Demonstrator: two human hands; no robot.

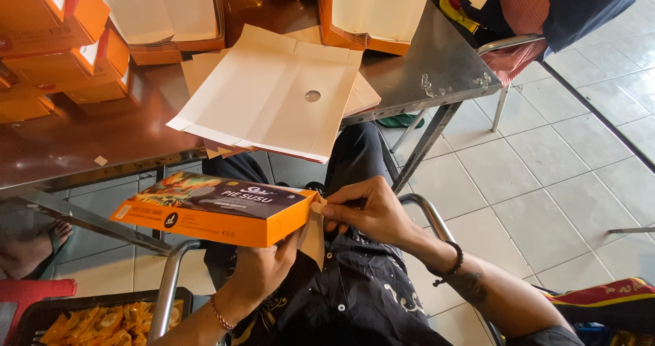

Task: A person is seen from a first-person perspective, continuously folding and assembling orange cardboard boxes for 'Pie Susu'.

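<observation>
Head view, looking down over a lap: the left hand (263,267) is cupped under the near end of an orange carton (211,208), fingers closed around its underside so the box sits level above the knees. The right hand (365,209) is just beside that same end, thumb and fingertips pinched shut on the pale end flap (316,231) that hangs from the carton's open end. The two hands are nearly touching, with the flap between them. The carton has a dark printed top and plain orange sides, and it stretches away to the left of both hands.

Beyond the hands, a stack of flat unfolded box blanks (269,93) lies on a metal table (82,141), their plain cream insides up, the top one with a small round hole. Further off and to the left of the hands, finished orange boxes (61,39) are piled. More folded blanks (372,11) stand upright at the far edge. Below the left wrist, a dark tray of yellow wrapped packets (102,322) sits low. A chair frame (426,213) curves behind the right wrist
</observation>
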